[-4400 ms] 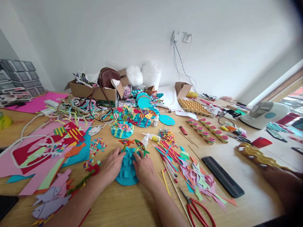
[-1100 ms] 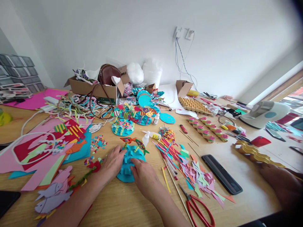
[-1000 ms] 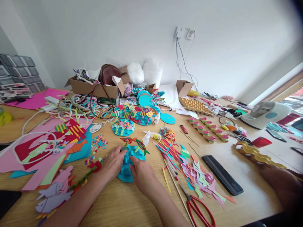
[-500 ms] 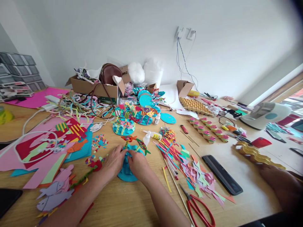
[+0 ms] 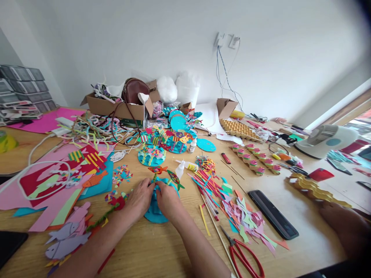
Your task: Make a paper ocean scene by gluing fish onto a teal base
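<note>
A blue paper craft [image 5: 156, 214] with a round base stands on the wooden table in front of me. From its top rise an orange-red paper fish [image 5: 157, 169] and a green patterned fish [image 5: 175, 180]. My left hand [image 5: 141, 197] presses on the craft's left side, fingers bent around its upper part. On the right side my right hand [image 5: 168, 199] grips the same part, and the fingertips of both hands nearly meet. Two glue bottles [image 5: 179, 169] are just behind the craft. The part between my fingertips is hidden.
Red-handled scissors [image 5: 246, 256], a long stick and paper scraps [image 5: 246, 216] lie to the right. Purple paper fish [image 5: 66, 245] are at the left. Finished blue crafts [image 5: 151, 156] stand behind. Another person's hand [image 5: 333, 214] rests near a yellow egg-tray strip [image 5: 313, 187] at the right.
</note>
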`<act>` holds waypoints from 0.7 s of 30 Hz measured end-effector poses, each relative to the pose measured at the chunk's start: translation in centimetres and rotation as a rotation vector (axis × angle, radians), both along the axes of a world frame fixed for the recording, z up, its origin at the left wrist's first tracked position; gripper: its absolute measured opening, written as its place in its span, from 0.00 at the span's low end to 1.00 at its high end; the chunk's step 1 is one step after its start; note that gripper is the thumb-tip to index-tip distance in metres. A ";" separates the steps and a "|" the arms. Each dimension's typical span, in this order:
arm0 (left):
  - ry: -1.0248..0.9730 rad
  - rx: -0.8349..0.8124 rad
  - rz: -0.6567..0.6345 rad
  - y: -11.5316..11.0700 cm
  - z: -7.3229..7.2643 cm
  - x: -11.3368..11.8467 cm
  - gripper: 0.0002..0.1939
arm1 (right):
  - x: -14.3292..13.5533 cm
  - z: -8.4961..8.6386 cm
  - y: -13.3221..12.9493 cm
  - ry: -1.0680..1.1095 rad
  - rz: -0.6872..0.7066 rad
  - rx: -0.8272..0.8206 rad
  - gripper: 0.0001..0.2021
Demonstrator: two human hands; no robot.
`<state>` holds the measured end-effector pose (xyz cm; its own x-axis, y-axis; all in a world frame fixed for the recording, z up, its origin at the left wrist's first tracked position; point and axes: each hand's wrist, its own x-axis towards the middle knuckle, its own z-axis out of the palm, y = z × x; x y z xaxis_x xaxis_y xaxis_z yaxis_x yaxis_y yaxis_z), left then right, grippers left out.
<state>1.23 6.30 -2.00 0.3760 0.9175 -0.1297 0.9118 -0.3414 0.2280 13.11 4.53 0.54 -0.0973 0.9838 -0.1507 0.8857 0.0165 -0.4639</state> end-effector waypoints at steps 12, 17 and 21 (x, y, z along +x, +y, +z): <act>-0.012 0.002 0.033 -0.1 -0.3 0.2 0.19 | -0.3 0.3 0.4 -0.049 -0.005 -0.023 0.22; -0.071 -0.036 0.070 0.1 -0.6 0.2 0.19 | -0.4 0.5 0.4 -0.045 0.005 -0.020 0.22; -0.111 -0.049 0.097 0.0 -0.6 0.3 0.18 | -0.4 0.5 0.5 -0.037 0.018 -0.024 0.22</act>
